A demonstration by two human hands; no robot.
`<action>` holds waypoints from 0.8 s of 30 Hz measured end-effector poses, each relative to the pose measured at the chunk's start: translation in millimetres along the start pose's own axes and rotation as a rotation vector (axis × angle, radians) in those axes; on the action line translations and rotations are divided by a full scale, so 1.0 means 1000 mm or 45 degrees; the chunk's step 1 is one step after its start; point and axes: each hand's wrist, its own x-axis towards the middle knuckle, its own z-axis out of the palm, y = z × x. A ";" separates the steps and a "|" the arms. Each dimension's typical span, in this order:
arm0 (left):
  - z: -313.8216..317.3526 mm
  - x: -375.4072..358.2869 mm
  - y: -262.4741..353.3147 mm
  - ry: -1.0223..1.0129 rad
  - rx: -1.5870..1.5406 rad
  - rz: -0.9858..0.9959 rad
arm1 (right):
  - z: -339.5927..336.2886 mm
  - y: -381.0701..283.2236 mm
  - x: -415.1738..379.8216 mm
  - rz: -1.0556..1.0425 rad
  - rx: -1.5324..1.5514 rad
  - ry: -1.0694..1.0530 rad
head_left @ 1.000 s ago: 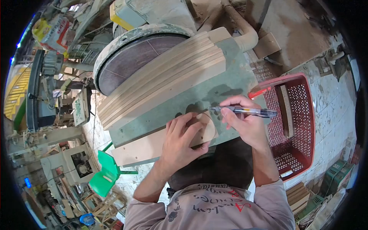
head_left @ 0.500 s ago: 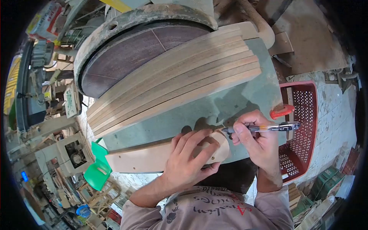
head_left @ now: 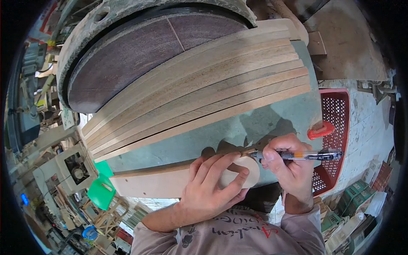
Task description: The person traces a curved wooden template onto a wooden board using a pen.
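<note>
My left hand [head_left: 208,182] grips a pale, flat wooden piece [head_left: 148,183] with a rounded right end and small holes. Its fingers lie across the piece near that end, with the thumb close to the round part. Under its far edge a darker strip of wood shows. A clear-barrelled pen [head_left: 310,155] is held in my right hand [head_left: 291,165], pinched between thumb and fingers. The pen's tip points left and meets the far edge of the rounded end. Any mark at the tip is too small to make out.
Several curved wooden slats [head_left: 212,91] lie side by side on the green table [head_left: 187,148], against a large sanding disc [head_left: 136,55]. A red handle [head_left: 321,130] sticks out at the table's right edge. Beyond it stands a red perforated basket [head_left: 333,114]. A green plastic chair [head_left: 102,193] is at lower left.
The view has come closer to the table. My right hand and the pen have shifted slightly along the rounded end. My left hand keeps its hold on the wooden piece.
</note>
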 end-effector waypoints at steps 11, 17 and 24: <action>-0.001 0.001 0.001 0.014 0.013 0.008 | 0.001 0.002 0.004 -0.106 -0.107 -0.039; 0.002 0.002 0.002 0.069 0.041 0.005 | -0.002 0.001 0.001 -0.125 -0.182 -0.003; 0.002 0.001 0.003 0.059 0.063 -0.007 | 0.002 -0.001 0.005 -0.167 -0.140 0.005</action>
